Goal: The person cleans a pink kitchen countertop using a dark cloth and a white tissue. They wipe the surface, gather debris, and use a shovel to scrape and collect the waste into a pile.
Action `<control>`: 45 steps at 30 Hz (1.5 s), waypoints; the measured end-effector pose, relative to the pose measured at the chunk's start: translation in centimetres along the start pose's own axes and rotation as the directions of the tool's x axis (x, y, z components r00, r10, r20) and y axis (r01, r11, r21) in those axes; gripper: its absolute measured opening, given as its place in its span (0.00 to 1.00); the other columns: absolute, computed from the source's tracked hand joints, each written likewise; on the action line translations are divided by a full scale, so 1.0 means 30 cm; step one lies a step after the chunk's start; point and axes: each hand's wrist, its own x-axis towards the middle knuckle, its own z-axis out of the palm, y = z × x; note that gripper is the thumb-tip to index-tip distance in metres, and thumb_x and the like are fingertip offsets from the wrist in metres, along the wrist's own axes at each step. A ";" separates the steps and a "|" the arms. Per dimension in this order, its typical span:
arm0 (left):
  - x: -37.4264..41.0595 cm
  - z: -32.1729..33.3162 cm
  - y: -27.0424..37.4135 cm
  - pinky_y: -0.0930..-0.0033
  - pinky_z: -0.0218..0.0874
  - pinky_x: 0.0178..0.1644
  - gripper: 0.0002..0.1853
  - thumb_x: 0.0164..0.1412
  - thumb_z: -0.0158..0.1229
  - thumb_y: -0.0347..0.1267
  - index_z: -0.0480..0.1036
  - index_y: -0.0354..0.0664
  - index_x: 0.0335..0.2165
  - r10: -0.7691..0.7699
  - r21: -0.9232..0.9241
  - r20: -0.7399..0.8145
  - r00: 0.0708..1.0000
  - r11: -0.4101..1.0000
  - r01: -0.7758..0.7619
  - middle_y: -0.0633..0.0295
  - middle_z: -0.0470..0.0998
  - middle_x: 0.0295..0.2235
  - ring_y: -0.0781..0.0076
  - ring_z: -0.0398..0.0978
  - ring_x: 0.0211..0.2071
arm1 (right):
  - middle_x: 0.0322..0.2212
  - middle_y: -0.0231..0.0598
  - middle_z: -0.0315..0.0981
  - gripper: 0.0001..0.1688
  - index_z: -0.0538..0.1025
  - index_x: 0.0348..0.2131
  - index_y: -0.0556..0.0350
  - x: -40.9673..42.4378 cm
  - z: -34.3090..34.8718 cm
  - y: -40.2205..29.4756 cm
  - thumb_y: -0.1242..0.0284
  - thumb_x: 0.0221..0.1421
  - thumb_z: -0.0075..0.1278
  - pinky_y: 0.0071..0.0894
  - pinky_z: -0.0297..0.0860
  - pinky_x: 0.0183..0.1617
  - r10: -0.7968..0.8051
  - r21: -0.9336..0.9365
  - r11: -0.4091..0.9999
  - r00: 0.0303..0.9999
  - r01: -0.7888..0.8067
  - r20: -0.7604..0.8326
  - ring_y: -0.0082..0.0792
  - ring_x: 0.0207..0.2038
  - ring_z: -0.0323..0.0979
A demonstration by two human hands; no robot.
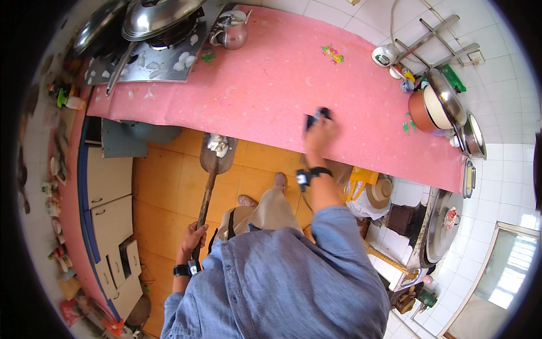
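Note:
My left hand (194,237) is closed around the wooden handle of a shovel (207,199). The shovel's metal blade lies low beyond the counter's front edge and bears a white, broken-up material (218,145). Over the pink-covered counter (262,89), my right hand (321,133) is blurred, with a dark cloth-like item (311,121) at its fingers; its exact kind cannot be told. White pieces (183,60) lie on the gas stove's metal top (159,68) at the upper left, beside a lidded wok (159,19). A metal kettle (232,31) stands right of the stove.
Pots and lids (427,108) stand at the counter's right end, near a metal rack (432,40). Below are a straw hat (379,191) and bags. A large lidded cooker (442,229) is at the right. White cabinets (110,199) line the left side.

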 end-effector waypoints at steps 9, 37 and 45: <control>-0.032 0.055 0.054 0.77 0.54 0.13 0.13 0.60 0.55 0.35 0.63 0.42 0.24 -0.007 -0.092 -0.044 0.999 0.996 0.003 0.68 0.65 0.13 0.81 0.61 0.11 | 0.38 0.45 0.67 0.22 0.73 0.46 0.53 -0.205 0.223 -0.521 0.81 0.49 0.45 0.44 0.60 0.48 -0.540 0.652 0.707 0.804 0.275 0.247 0.49 0.42 0.64; -0.061 0.291 0.105 0.79 0.54 0.13 0.11 0.60 0.54 0.34 0.63 0.42 0.25 -0.053 -0.250 -0.209 0.977 0.968 -0.001 0.70 0.64 0.12 0.83 0.60 0.10 | 0.49 0.35 0.65 0.26 0.72 0.48 0.49 -0.275 0.219 -0.575 0.76 0.47 0.49 0.40 0.63 0.48 -0.839 0.588 0.543 0.411 0.600 0.356 0.46 0.42 0.64; -0.005 0.295 0.052 0.78 0.52 0.11 0.12 0.60 0.53 0.34 0.62 0.44 0.22 0.028 -0.288 -0.182 0.983 0.954 -0.081 0.69 0.64 0.12 0.82 0.59 0.09 | 0.49 0.40 0.66 0.25 0.71 0.50 0.52 0.002 0.187 -0.396 0.78 0.50 0.44 0.43 0.60 0.50 -0.688 0.377 0.725 0.618 0.576 0.380 0.49 0.43 0.62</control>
